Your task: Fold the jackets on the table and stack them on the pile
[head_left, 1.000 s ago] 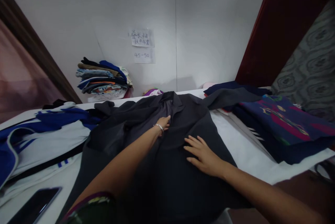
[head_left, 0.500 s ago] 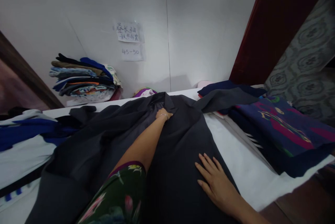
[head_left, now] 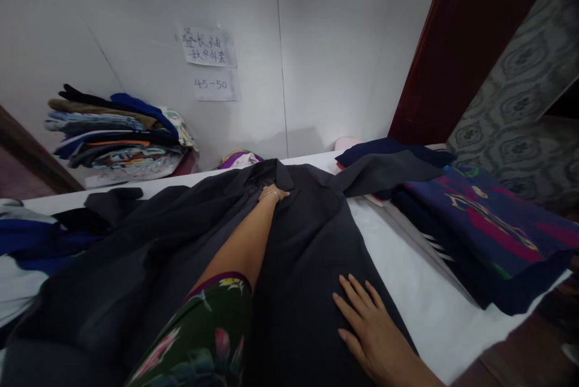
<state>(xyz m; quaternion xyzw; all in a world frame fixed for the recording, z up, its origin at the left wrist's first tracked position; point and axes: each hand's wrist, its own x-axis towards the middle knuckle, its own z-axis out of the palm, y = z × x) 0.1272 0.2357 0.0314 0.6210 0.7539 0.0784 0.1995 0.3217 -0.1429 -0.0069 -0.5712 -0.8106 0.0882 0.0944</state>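
A dark grey coat [head_left: 312, 242] lies spread on the white table, collar at the far end. Its right sleeve rests across the pile of clothes at the right. My left hand [head_left: 272, 194], with a bracelet at the wrist, reaches to the collar; the fingers are closed on the coat near the lapel and partly hidden in the cloth. My right hand [head_left: 368, 324] lies flat on the lower right front of the coat, fingers stretched and slightly spread.
Folded clothes [head_left: 484, 212] are piled at the right. A tall clothes stack [head_left: 117, 134] stands against the wall at the back left. Blue and white garments [head_left: 27, 248] lie at the left. Paper signs [head_left: 210, 61] hang on the wall. The white table [head_left: 402, 260] ends at the front right.
The view has turned slightly to the right, so the wall signs and the clothes stack sit further left. Both hands keep about the same places on the coat.
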